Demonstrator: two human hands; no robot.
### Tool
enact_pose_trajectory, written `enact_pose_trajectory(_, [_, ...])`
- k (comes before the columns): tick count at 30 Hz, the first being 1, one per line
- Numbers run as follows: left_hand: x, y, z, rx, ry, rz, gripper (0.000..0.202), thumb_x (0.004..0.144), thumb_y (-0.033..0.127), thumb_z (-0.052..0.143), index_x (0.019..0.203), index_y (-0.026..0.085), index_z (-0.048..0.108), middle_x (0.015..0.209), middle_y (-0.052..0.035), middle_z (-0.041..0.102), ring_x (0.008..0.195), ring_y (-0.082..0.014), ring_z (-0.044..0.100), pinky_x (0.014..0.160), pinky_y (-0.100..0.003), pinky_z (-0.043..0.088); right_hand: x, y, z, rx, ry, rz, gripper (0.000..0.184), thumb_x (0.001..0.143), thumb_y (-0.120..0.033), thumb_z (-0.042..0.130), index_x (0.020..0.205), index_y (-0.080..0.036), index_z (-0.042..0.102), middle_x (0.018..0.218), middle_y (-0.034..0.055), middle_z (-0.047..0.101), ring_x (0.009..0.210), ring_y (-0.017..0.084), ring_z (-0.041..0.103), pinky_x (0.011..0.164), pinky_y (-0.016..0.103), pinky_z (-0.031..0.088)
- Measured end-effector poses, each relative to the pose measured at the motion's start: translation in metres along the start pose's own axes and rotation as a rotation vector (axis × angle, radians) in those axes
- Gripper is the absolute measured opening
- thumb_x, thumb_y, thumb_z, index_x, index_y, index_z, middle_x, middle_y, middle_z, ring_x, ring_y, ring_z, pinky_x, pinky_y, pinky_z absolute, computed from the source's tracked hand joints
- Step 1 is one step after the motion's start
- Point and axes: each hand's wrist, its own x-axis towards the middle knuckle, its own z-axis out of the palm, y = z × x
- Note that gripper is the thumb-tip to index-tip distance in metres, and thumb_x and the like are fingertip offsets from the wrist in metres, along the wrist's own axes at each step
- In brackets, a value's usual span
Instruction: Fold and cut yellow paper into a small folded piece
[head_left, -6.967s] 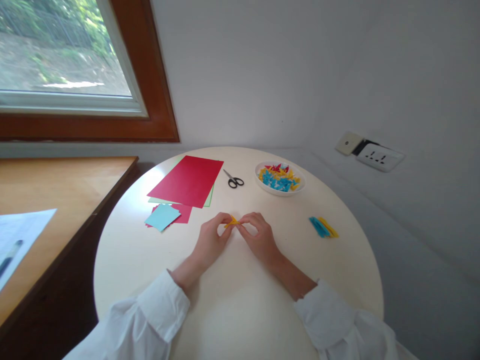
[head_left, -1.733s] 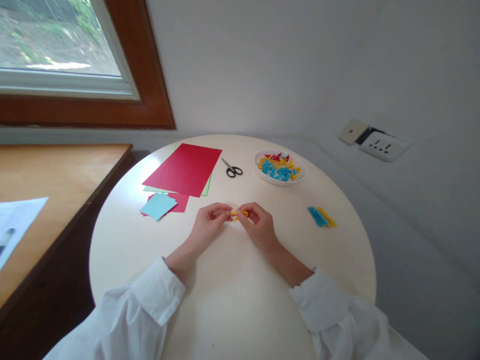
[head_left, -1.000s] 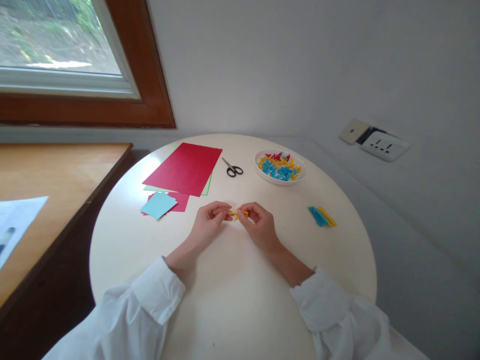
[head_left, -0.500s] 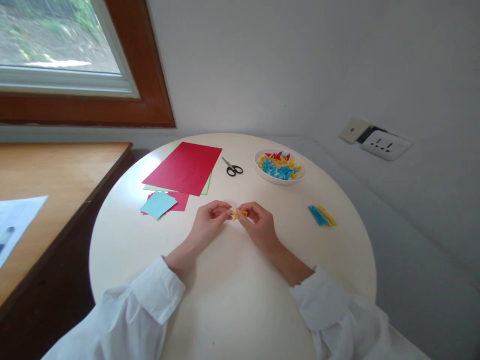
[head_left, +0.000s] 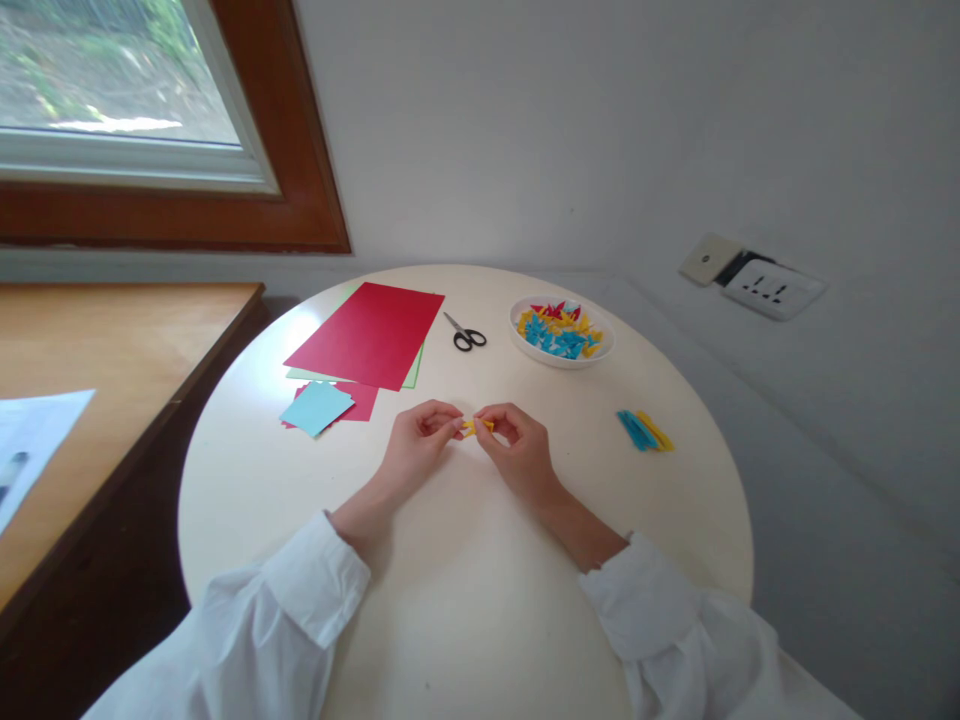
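Observation:
Between my two hands, over the middle of the round table [head_left: 465, 560], is a small yellow origami piece [head_left: 470, 428], apparently a paper crane. My left hand [head_left: 421, 432] pinches its left end between thumb and forefinger. On the other side, the thumb and forefinger of my right hand [head_left: 516, 440] are closed on its right end. Fingertips cover much of the piece, so its full shape is hidden. Beyond the right hand, a white dish [head_left: 562, 362] holds many folded pieces in blue, yellow and red.
Scissors [head_left: 466, 338] with black handles lie behind my hands. Large red paper [head_left: 367, 335] rests over green sheets at the back left, with light blue paper squares [head_left: 316, 408] in front. Folded blue and yellow strips [head_left: 641, 431] lie at the right. A wooden desk [head_left: 135, 330] stands left.
A yellow point that hung below the piece has shifted up toward the left fingertips. Both hands keep their place and their pinch.

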Motion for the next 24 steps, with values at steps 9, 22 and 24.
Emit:
enact_pose_trajectory(9, [-0.0003,0.0003,-0.0007,0.061,0.004,0.018,0.013,0.072,0.027,0.062,0.073,0.015,0.06,0.064,-0.0004,0.06,0.061,-0.0109,0.056,0.058,-0.023,0.043,-0.0001,0.0001,0.0012,0.002,0.014,-0.005,0.002,0.07,-0.018,0.058,0.07,-0.018,0.057,0.073,0.002,0.062,0.067,0.013,0.06,0.064,0.026,0.052])
enact_pose_trajectory(22, [-0.0008,0.0006,0.001,0.022,-0.046,-0.052,0.021,0.068,0.032,0.067,0.076,0.015,0.059,0.066,-0.0009,0.062,0.061,-0.011,0.057,0.056,-0.021,0.041,0.0,-0.0006,0.0015,-0.025,-0.024,-0.016,0.002,0.07,-0.017,0.057,0.069,-0.018,0.057,0.071,0.0018,0.062,0.066,0.013,0.06,0.063,0.025,0.052])
enact_pose_trajectory(24, [-0.0008,0.0005,0.0012,0.017,-0.046,-0.052,0.02,0.067,0.032,0.067,0.076,0.015,0.059,0.066,-0.0006,0.062,0.061,-0.0107,0.056,0.056,-0.021,0.04,0.0002,-0.0007,0.0016,-0.03,-0.026,-0.018,0.002,0.07,-0.017,0.057,0.069,-0.018,0.057,0.071,0.0018,0.063,0.066,0.013,0.06,0.062,0.025,0.052])
